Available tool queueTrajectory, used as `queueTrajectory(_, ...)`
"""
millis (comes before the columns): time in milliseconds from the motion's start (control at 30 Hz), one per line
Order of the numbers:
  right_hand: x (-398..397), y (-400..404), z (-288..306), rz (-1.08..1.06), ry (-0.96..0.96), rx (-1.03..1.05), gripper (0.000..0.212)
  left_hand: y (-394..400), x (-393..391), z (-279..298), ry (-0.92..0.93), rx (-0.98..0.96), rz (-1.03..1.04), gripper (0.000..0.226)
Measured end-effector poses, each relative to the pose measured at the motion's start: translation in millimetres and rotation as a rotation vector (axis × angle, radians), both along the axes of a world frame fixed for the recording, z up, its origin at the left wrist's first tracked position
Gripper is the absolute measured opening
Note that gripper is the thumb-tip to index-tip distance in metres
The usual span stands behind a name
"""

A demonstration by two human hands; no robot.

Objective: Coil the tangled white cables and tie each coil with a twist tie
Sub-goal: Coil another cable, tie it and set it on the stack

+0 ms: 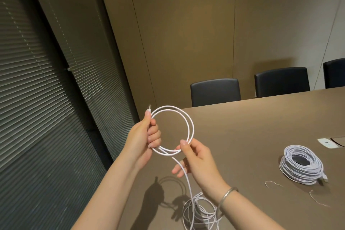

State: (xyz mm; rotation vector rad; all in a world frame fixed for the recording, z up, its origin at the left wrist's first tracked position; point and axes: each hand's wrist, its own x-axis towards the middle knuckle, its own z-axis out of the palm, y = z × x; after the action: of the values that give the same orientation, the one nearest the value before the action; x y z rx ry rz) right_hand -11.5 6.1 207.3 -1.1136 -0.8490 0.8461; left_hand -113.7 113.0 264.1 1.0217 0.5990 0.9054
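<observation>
Two loops of white cable up in the air so far, held over the near-left corner of the brown table. Left hand grips the left side of the ring, fingers curled round both strands; the metal plug end sticks up just past the thumb. Right hand pinches the lower-right of the ring between thumb and forefinger, other fingers loosely spread below. Silver bangle on the right wrist.

From the bottom of the ring one strand drops straight down to the loose tangle lying on the table near the front edge, partly hidden behind the right forearm. Both hands and the ring throw a shadow on the table left of that tangle.

Right side of the table: a finished-looking coil of white cable, many turns, lying flat, connector poking out at its lower right. Can't tell if it's tied. Just in front of it, two thin twist ties lie loose, apart from each other, not touching the coil. Behind the coil, a white socket plate set in the tabletop beside an open flap.

Three black chairs along the far edge. Slatted blinds on the left, tan wall panels behind.
</observation>
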Motion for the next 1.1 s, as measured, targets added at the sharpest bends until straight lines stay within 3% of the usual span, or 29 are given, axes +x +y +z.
queueTrajectory(133,-1,2,-16,0.244,0.062,-0.046,0.022,9,-2,3,-0.042,0.009,0.003,0.033)
queueTrajectory(233,4,-2,-37,0.512,-0.133,-0.2,0.003,18,-6,11,-0.046,0.064,0.078,0.033)
queueTrajectory(300,11,-5,-49,0.583,-0.245,-0.285,0.015,27,-13,19,-0.064,0.081,0.131,0.033)
queueTrajectory(467,53,-8,-70,0.454,-0.285,-0.431,0.033,45,-39,37,-0.09,0.092,0.231,0.034)
queueTrajectory(600,86,-6,-68,0.317,-0.091,-0.424,0.027,50,-51,37,-0.087,0.121,0.26,0.034)
queueTrajectory(700,93,-2,-52,0.162,-0.07,-0.316,0.015,49,-50,30,-0.02,0.182,0.297,0.033)
queueTrajectory(800,80,-2,-25,0.021,-0.172,-0.175,0.015,47,-46,23,0.077,0.248,0.33,0.03)
queueTrajectory(933,55,-4,16,-0.197,-0.146,0.063,0.015,40,-36,18,0.126,0.257,0.257,0.03)
queueTrajectory(1100,26,4,43,-0.128,-0.045,0.141,0.029,18,-15,11,0.166,0.265,0.179,0.03)
